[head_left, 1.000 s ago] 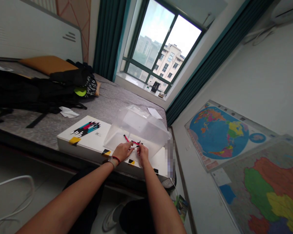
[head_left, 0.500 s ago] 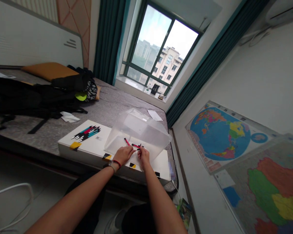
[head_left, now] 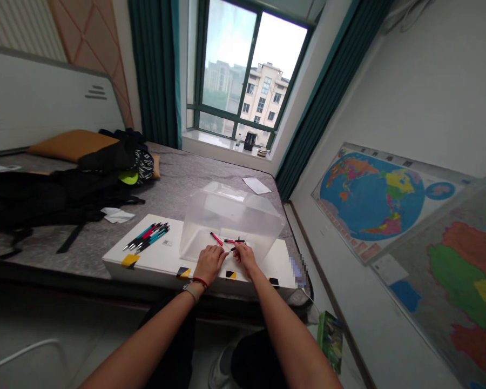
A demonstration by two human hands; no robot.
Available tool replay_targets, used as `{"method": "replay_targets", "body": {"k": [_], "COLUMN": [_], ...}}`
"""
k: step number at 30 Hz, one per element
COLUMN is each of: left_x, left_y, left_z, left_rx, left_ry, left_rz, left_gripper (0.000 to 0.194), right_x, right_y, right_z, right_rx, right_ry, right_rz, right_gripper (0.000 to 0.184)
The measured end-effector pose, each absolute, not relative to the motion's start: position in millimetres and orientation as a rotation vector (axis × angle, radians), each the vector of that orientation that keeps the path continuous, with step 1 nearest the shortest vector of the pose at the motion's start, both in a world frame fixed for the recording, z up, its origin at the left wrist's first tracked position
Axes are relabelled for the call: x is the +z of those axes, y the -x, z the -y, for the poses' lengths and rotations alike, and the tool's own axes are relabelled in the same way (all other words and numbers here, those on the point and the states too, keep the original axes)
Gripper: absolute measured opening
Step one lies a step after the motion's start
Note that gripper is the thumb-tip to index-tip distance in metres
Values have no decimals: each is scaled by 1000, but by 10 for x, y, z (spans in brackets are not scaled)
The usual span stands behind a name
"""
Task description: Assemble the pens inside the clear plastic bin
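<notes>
My left hand (head_left: 209, 262), with a red cord and a watch-like band at the wrist, is closed with its fingertips at the pale end of a thin pen part (head_left: 232, 249). Facing it, my right hand (head_left: 245, 256) pinches the dark end of that part. Just beyond the fingers lie a red pen barrel (head_left: 216, 238) and a red and black pen piece (head_left: 231, 241), inside the mouth of a clear plastic bin (head_left: 235, 210) tipped on its side. A bunch of several blue, red and black pens (head_left: 148, 236) rests to the left. Exact small parts between my fingertips are too small to make out.
Underneath is a white box (head_left: 166, 263) with yellow and black tape along its front edge, set on a grey mattress (head_left: 178, 167). A black backpack (head_left: 56, 194) and crumpled paper (head_left: 117, 215) lie left. A white sheet (head_left: 256, 185) sits behind the bin.
The camera view has tilted and shifted. My hands stay together over the same spot, pinching the thin pen part, with only small finger movements. The loose pen pieces look unmoved.
</notes>
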State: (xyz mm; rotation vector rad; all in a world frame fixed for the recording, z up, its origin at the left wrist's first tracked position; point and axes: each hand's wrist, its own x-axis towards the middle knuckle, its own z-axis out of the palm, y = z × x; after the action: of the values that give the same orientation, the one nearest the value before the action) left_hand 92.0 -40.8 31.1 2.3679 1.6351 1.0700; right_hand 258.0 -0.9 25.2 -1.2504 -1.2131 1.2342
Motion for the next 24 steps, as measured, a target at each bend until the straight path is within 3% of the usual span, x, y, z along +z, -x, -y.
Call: {"method": "replay_targets", "body": {"k": [11, 17, 24], "left_x": [339, 246, 222], "left_y": [-970, -912, -930], "left_z": [188, 83, 105], "left_rx": [808, 847, 854], "left_ry": [-2527, -2535, -2576], "left_rz": [-1543, -1467, -1515], "left_gripper": [34, 28, 33], "right_x": [223, 193, 181], "right_y": [-2616, -2620, -2634], "right_z": [-34, -42, -54], "right_rx": [1172, 1166, 1130], "right_ry": [1257, 1242, 1232], "right_rz": [1168, 1109, 1126], "right_gripper": [45, 43, 46]}}
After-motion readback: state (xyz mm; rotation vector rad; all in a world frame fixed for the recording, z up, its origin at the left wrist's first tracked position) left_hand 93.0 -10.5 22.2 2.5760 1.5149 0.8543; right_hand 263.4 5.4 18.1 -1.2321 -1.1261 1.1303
